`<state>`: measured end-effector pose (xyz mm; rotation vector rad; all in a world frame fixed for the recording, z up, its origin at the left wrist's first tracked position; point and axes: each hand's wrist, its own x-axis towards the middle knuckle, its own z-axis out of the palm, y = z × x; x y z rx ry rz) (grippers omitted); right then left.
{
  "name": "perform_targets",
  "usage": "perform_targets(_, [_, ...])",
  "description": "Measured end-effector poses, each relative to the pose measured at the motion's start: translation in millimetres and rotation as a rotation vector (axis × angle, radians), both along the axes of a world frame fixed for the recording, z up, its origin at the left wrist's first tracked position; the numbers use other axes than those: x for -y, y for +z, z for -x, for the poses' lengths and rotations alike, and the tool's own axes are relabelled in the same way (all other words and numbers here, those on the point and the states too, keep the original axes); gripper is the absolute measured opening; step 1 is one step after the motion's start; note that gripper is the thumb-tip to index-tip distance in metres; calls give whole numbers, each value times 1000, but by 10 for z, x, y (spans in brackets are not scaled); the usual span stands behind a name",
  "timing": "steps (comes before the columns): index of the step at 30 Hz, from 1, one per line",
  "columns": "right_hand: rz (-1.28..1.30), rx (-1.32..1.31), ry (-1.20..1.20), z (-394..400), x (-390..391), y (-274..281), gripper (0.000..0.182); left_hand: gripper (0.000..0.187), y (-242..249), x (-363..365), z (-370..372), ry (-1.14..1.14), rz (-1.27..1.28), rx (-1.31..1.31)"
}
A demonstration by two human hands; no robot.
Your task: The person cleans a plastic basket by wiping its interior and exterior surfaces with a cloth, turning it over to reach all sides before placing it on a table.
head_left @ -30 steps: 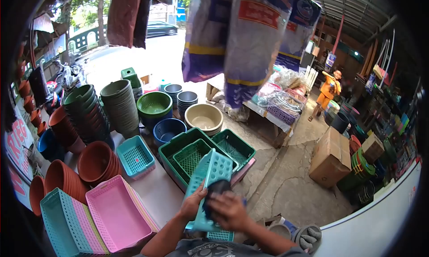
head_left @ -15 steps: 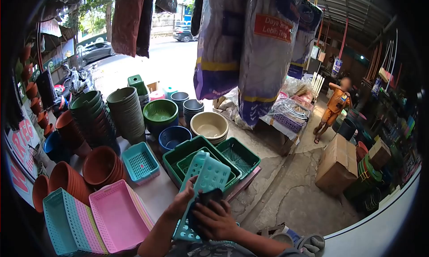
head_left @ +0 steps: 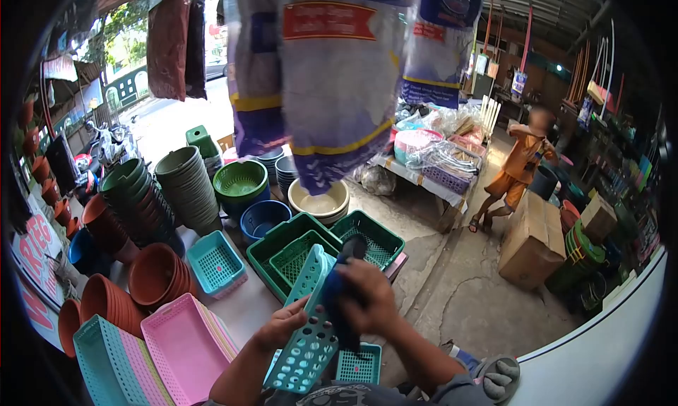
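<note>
The left hand (head_left: 282, 326) clasps the teal perforated plastic basket (head_left: 308, 326), tilted above the counter (head_left: 244, 303); the right hand (head_left: 367, 300) clenches a dark cloth (head_left: 339, 296) against it (steady the basket's edge, wipe along the holes)

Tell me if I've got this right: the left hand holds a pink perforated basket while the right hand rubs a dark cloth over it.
Not quite. The head view shows the basket is teal, not pink. The left hand does hold it, and the right hand presses a dark cloth on it.

Both hands raised, left hand (head_left: 282, 326) gripping, right hand (head_left: 371, 296) curled.
</note>
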<state>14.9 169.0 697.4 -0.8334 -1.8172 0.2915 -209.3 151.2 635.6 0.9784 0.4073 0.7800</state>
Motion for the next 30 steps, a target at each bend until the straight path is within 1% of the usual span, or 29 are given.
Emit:
perform_targets(1, [311,-276,123,-71,-95,-48,43,72,89,0,-19,-10,3,-15])
perform_targets(2, [311,-291,113,-72,-56,-66,43,77,224,-12,-76,-51,39,92])
perform_targets(3, [352,-175,237,-69,18,-81,43,83,298,-22,-114,-89,76,203])
perform_targets(4, [386,-51,366,-58,85,-78,43,94,222,-143,-87,-31,276,32])
perform_targets(5, [188,23,409,43,255,-112,47,94,98,-281,-50,-150,506,179])
perform_targets(6, [18,220,424,133,400,-120,48,89,74,-296,-58,-232,580,249])
perform_targets(7, [-93,323,379,223,540,-165,47,84,41,-290,-61,-314,658,315])
perform_targets(8, [-120,315,391,201,469,-249,47,71,-169,-289,-71,-214,650,296])
perform_targets(9, [-142,302,398,178,403,-278,46,59,-130,-205,-101,-214,634,449])
perform_targets(10, [-12,132,460,65,275,-230,40,56,-71,-125,-64,-167,536,386])
perform_targets(11, [90,-68,397,15,155,-268,33,54,-6,-51,-21,-123,434,323])
perform_targets(12, [77,4,257,-111,0,-199,31,54,5,42,60,-58,311,48])
perform_targets(13, [62,79,116,-215,-114,-151,28,54,143,124,-32,-73,338,47])
perform_targets(15, [145,120,118,-168,-123,-253,28,54,91,69,-129,-135,394,118])
perform_targets(16, [153,195,297,-77,11,-315,28,53,163,47,-164,66,285,-161])
perform_targets(17, [144,178,355,65,275,-355,31,59,-194,-135,-154,-149,444,464])
perform_targets(18, [117,204,355,139,505,-362,34,60,-190,-115,-131,-100,446,355])
perform_targets(19, [47,239,425,168,571,-302,34,62,-176,-85,-116,-50,448,246])
perform_targets(20, [47,232,432,115,507,-292,33,63,-226,-11,-143,72,456,84])
perform_targets(21, [56,224,444,28,414,-285,31,58,61,146,-234,122,544,105])
perform_targets(22, [-2,252,347,-50,225,-286,30,54,-70,138,-152,-7,503,209])
perform_targets(23, [11,241,318,-160,24,-273,28,52,-193,134,-57,-137,460,308])
perform_targets(24, [111,232,282,-250,-86,-223,26,54,34,150,-145,-79,337,204])
perform_targets(25, [145,6,121,-235,-178,-295,23,60,65,151,-164,0,323,122])
perform_targets(27, [166,89,169,-187,-83,-226,23,61,-98,-28,-159,-171,393,426])
perform_targets(28, [2,219,216,-92,73,-123,28,61,-143,-96,-163,-88,451,445])
perform_targets(29, [-47,320,206,-12,254,-216,31,61,-168,-122,-166,-2,516,466])
perform_targets(30, [-57,365,276,64,352,-291,32,64,-61,-194,-172,-53,481,397])
